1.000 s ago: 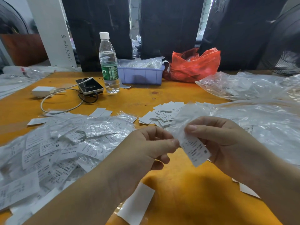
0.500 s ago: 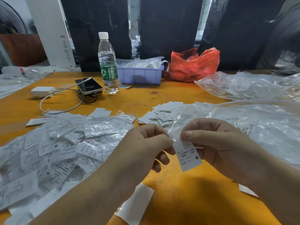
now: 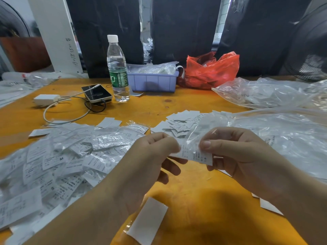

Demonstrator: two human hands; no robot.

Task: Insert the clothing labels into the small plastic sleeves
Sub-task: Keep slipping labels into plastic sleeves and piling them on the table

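both hands are held over the orange table (image 3: 194, 200): the left hand (image 3: 150, 161) pinches the printed label (image 3: 192, 154), the right hand (image 3: 235, 156) the clear sleeve (image 3: 196, 131) at 12 o'clock. if the sleeve mouth is pinched flat, the label could be buckled.

We count two hands (image 3: 194, 161), one water bottle (image 3: 117, 68), one phone (image 3: 97, 93), one purple tray (image 3: 153, 82), one red bag (image 3: 212, 69), and labels (image 3: 53, 165) too many to count.
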